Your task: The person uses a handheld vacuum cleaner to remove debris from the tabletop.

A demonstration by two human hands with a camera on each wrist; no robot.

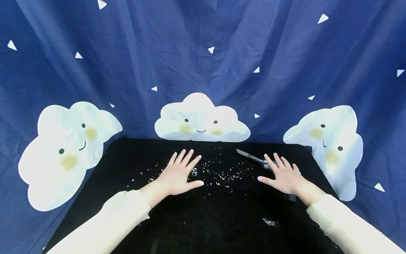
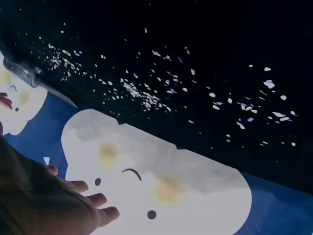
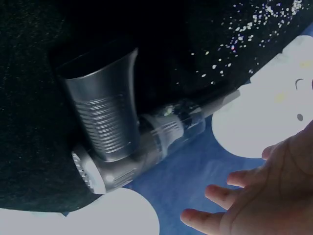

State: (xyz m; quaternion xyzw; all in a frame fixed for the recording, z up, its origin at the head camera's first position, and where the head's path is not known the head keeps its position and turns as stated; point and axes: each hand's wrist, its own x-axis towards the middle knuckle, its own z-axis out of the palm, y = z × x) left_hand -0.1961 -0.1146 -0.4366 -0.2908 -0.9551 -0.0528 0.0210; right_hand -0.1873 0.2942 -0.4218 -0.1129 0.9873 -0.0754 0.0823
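Across the black table [image 1: 203,218], I see from afar the left hand [image 1: 178,175] and right hand [image 1: 285,177] spread, the handheld vacuum [image 3: 146,144] partly hidden beneath the right, with ribbing on its handle [image 3: 107,122] that only the right wrist view shows.

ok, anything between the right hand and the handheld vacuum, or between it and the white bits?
Nothing visible: no object between the right hand and handheld vacuum, only bare black tabletop between its nozzle and the white bits.
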